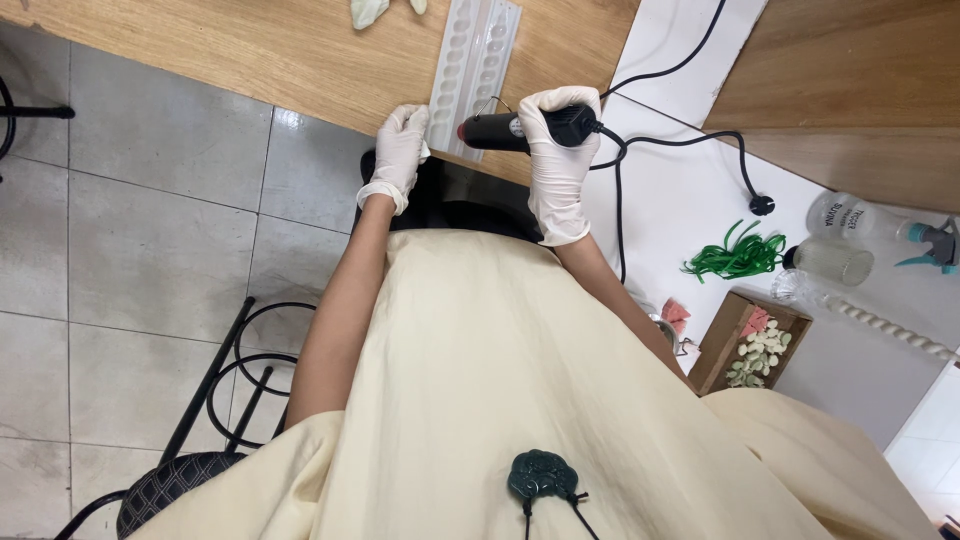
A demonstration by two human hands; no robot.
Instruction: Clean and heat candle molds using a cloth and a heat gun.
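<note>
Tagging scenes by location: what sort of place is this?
Probably a small craft workbench: the right hand holds a corded black rotary tool over a white mould tray, with a box of small carved pieces nearby.

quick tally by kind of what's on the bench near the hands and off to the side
gloved hands: 2, left hand, right hand
black corded tool: 1, held in the right hand
white mould trays: 2
wooden box: 1
clear bottles: 2
green cord bundle: 1
total: 9
</note>
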